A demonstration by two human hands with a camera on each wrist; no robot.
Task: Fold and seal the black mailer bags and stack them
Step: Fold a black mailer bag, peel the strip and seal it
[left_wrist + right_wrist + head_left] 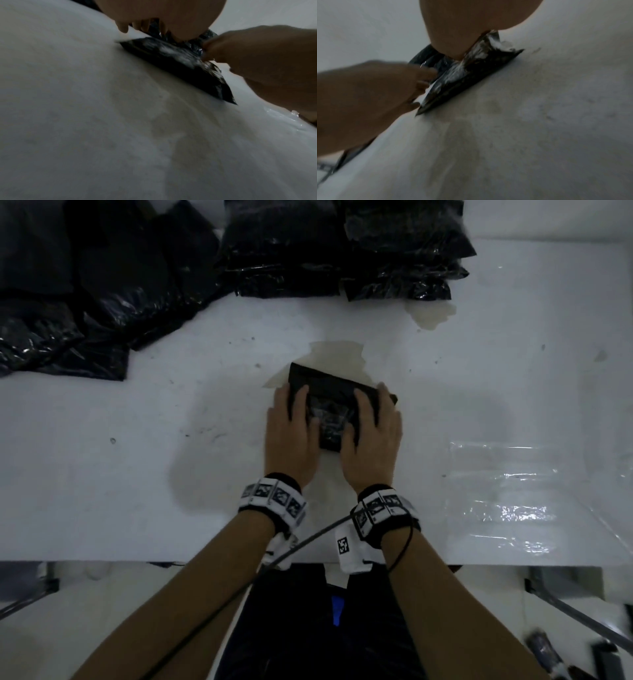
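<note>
A small black mailer bag (334,392) lies at the middle of the white table (137,474). My left hand (294,419) lies flat on its left part and my right hand (370,419) on its right part, fingers stretched forward. Both thumbs press on the glossy near flap (330,422). The left wrist view has the bag (180,65) low on the table, with my left hand (154,20) on its far part and my right hand (257,60) beside it. Seen from the right wrist, my right hand (462,27) pushes down into the crinkled bag (471,67) while my left hand (376,88) touches its edge.
Two stacks of filled black bags (284,248) (404,251) stand at the back of the table. A loose heap of black bags (85,285) spreads over the back left. Clear plastic film (507,491) lies at the right. The table's front edge (137,559) is close to my body.
</note>
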